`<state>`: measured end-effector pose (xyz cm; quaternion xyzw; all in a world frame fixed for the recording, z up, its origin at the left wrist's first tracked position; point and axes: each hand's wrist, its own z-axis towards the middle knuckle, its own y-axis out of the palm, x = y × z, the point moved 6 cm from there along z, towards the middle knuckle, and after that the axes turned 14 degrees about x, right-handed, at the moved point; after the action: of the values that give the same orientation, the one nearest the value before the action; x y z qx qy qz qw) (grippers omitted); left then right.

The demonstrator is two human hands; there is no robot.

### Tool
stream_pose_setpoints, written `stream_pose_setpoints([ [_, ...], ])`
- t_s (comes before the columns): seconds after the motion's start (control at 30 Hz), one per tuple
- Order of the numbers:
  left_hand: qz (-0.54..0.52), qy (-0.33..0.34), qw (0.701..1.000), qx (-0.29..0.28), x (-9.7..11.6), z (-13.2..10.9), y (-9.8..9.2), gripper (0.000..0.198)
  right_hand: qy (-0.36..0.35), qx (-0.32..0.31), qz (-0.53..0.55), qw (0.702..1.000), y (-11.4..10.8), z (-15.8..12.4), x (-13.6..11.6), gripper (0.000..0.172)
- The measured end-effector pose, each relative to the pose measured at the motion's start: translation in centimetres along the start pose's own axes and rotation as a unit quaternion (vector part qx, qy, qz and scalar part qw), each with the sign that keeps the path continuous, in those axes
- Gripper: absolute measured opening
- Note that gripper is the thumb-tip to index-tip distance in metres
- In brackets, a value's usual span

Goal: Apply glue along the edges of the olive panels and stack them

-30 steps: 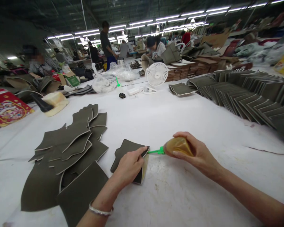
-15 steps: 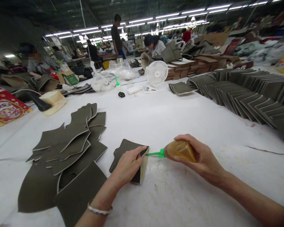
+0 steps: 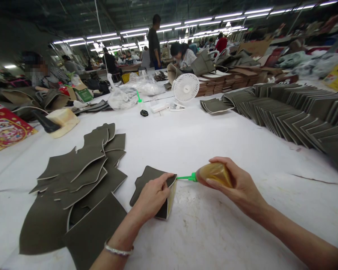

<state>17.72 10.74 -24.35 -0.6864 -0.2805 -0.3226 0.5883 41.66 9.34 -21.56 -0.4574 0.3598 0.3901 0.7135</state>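
My right hand (image 3: 243,187) is wrapped around a squeeze bottle (image 3: 214,174) of amber liquid, tilted on its side. Its thin green nozzle (image 3: 190,177) points left, with the tip at the upper right corner of a dark grey-green leather piece (image 3: 146,178). On that piece lies my left hand (image 3: 153,195), index finger stretched to the corner and the other fingers curled, holding it down. A pale, yellowish strip (image 3: 171,195) shows along the piece's right edge. My left palm and thumb are mostly hidden. Left of this hand, similar leather pieces (image 3: 81,180) overlap in a loose heap.
Long rows of fanned leather pieces (image 3: 293,120) lie at the right. Farther back on the white table (image 3: 163,138) stand a small white fan (image 3: 186,87) and a second green nozzle (image 3: 139,96). A black-handled tool (image 3: 45,120) rests at left. Several people work beyond.
The nozzle tip has shifted slightly up and right along the piece's corner, the bottle tilting a little. My left hand stays in place. A standing person in the background has moved right.
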Motion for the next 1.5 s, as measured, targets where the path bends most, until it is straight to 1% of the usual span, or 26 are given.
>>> stream_pose_setpoints([
  [0.07,-0.005,-0.001,1.000,-0.002,0.0,0.0,0.0,0.051,0.007,0.017,-0.007,1.000,-0.1,0.1,0.1,0.047],
  [0.17,-0.013,-0.001,1.000,-0.001,0.0,0.0,0.0,0.051,0.027,0.026,-0.019,0.999,-0.3,-0.3,0.1,0.049],
  [0.33,-0.016,0.000,1.000,0.003,-0.1,0.0,0.0,0.051,0.058,0.003,-0.015,0.998,-0.2,-0.8,0.1,0.048],
  [0.57,-0.017,0.002,1.000,0.005,-0.3,0.0,0.1,0.051,0.040,0.035,-0.018,0.998,-0.4,0.0,0.0,0.050],
  [0.63,-0.014,0.003,1.000,0.007,-0.3,0.0,0.1,0.051,0.057,0.026,-0.018,0.998,-0.3,-0.5,0.1,0.050],
  [0.7,-0.012,0.003,1.000,0.009,-0.3,0.0,0.1,0.051,0.079,0.003,-0.010,0.997,0.0,-1.2,0.2,0.049],
  [0.9,-0.014,-0.008,1.000,0.006,-0.4,-0.2,0.2,0.052,0.130,-0.114,0.047,0.984,1.6,-4.1,-0.3,0.047],
  [0.97,-0.015,-0.009,1.000,0.007,-0.3,-0.3,0.2,0.051,0.138,-0.118,0.055,0.982,1.7,-4.3,-0.2,0.047],
  [1.1,-0.015,-0.005,1.000,0.009,-0.2,-0.5,0.1,0.051,0.129,-0.081,0.040,0.988,1.3,-3.8,-0.1,0.048],
  [1.17,-0.016,-0.002,1.000,0.009,-0.1,-0.5,0.1,0.051,0.133,-0.100,0.045,0.985,1.5,-3.9,-0.1,0.048],
  [1.27,-0.007,-0.005,1.000,0.012,0.1,-0.5,0.2,0.051,0.158,-0.137,0.072,0.975,1.8,-4.3,0.0,0.048],
  [1.33,-0.001,-0.007,1.000,0.015,0.3,-0.4,0.3,0.052,0.179,-0.155,0.111,0.965,1.8,-4.1,0.0,0.047],
  [1.43,-0.009,0.000,1.000,0.018,0.7,-0.6,0.1,0.050,0.248,-0.172,0.215,0.929,1.2,-3.4,0.3,0.043],
  [1.5,-0.017,0.014,0.999,0.034,0.6,-0.9,-0.8,0.043,0.291,-0.145,0.280,0.903,0.2,-2.5,0.6,0.040],
])
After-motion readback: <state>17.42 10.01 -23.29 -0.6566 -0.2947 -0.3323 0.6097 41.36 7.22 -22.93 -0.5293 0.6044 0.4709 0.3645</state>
